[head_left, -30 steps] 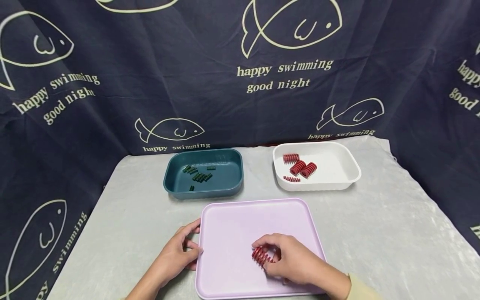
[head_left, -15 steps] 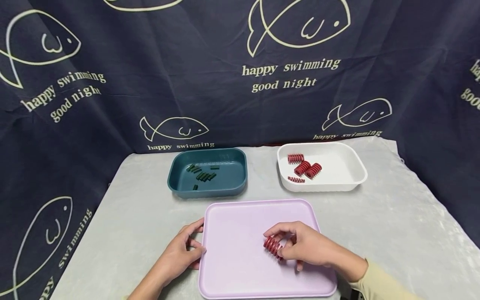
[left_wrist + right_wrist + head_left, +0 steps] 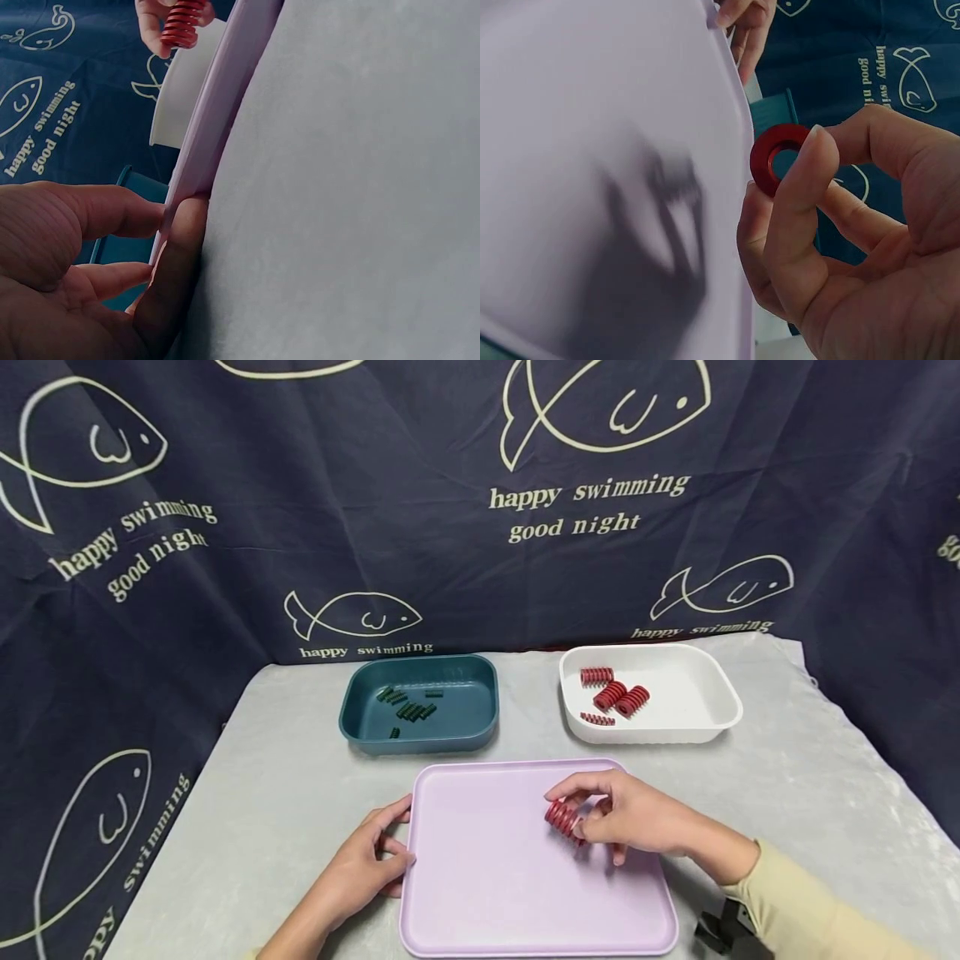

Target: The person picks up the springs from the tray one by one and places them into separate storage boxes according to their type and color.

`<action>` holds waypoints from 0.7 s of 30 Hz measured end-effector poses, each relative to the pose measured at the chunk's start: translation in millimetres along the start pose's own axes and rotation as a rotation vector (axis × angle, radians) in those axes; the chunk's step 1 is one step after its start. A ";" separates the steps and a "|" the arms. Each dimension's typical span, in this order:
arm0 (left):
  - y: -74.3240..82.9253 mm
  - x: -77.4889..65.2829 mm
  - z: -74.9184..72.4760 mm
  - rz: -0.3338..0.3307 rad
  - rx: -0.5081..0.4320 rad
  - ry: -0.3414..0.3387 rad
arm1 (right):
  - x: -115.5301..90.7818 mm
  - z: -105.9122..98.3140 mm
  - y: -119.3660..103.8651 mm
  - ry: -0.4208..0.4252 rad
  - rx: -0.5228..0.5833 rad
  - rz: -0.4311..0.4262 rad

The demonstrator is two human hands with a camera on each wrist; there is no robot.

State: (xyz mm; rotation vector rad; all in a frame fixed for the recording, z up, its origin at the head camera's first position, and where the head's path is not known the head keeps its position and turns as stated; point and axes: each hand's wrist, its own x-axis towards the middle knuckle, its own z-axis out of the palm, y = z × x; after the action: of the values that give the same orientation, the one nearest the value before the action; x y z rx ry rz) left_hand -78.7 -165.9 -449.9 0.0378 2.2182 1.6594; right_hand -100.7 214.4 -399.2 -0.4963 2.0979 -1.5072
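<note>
My right hand point(image 3: 637, 814) pinches a red coil spring point(image 3: 562, 820) between thumb and fingers, held above the right part of the lilac tray point(image 3: 480, 877). In the right wrist view the round end of the spring point(image 3: 763, 159) shows, and the hand casts a shadow on the tray. My left hand point(image 3: 360, 860) holds the tray's left rim; in the left wrist view, fingertips point(image 3: 154, 217) meet the edge and one finger lies low against it, beside the tablecloth. A white bin point(image 3: 697, 693) contains several red springs point(image 3: 610, 695).
A teal bin point(image 3: 465, 739) with several small dark green springs point(image 3: 411, 711) stands at the back left, beyond the tray. Grey cloth point(image 3: 247, 760) covers the table. A dark blue curtain point(image 3: 450, 543) with fish drawings hangs behind. A black device point(image 3: 731, 931) sits at the right wrist.
My right hand has carried the red spring up and right, from low over the tray toward its far right. My left hand stays at the left rim. The head view has shifted slightly.
</note>
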 end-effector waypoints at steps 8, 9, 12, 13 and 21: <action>1.2 -0.2 0.1 -0.010 0.017 0.016 | 2.2 -21.4 -11.1 0.003 -0.044 0.006; 1.5 -0.3 0.1 -0.012 0.018 0.016 | 2.6 -24.8 -12.6 0.003 -0.053 0.004; 2.2 -0.7 0.0 -0.017 0.021 0.016 | 4.1 -35.2 -17.6 0.008 -0.078 0.029; 2.3 -0.8 -0.2 -0.017 0.021 0.016 | 5.0 -38.6 -19.5 0.008 -0.087 0.037; 1.0 -0.2 -0.2 -0.016 0.021 0.017 | 12.5 -67.0 -31.9 0.026 -0.126 0.056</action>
State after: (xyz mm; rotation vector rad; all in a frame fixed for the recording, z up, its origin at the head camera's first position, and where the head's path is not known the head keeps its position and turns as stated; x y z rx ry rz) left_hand -78.7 -165.8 -448.9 0.0115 2.2423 1.6345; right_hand -150.4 248.3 -354.1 -0.4617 2.2185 -1.3633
